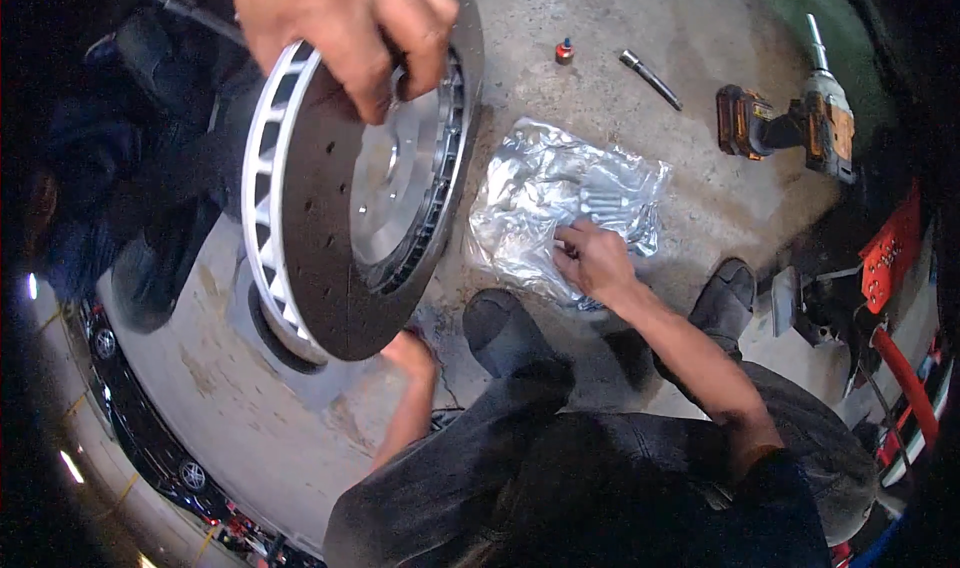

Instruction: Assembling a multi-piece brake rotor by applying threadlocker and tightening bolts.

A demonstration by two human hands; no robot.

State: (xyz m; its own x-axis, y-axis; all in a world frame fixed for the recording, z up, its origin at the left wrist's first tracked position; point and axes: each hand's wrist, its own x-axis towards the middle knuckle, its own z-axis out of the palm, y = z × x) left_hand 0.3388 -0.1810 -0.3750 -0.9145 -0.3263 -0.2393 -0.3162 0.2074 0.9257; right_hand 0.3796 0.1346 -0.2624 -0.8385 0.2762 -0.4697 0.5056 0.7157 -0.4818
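A large drilled brake disc (330,218) with a dark face and a bright vented edge is tilted up on the left. Another person's hand grips its top and hooks fingers into the centre. My left hand (410,353) reaches to the lower rim of the disc, which hides its fingers. On the floor between my feet and the tools lies a crinkled clear plastic bag (530,193) with several silvery bolts (605,205) showing through. My right hand (598,260) is at the near edge of this bag, fingers curled closed on the plastic.
Beyond the bag lie a small red-and-dark piece (565,52), a socket extension bar (650,78) and a cordless impact wrench (815,123). A grey pad (315,383) with a round dark part lies under the disc. Red metal equipment (893,248) stands at right; another person crouches at left.
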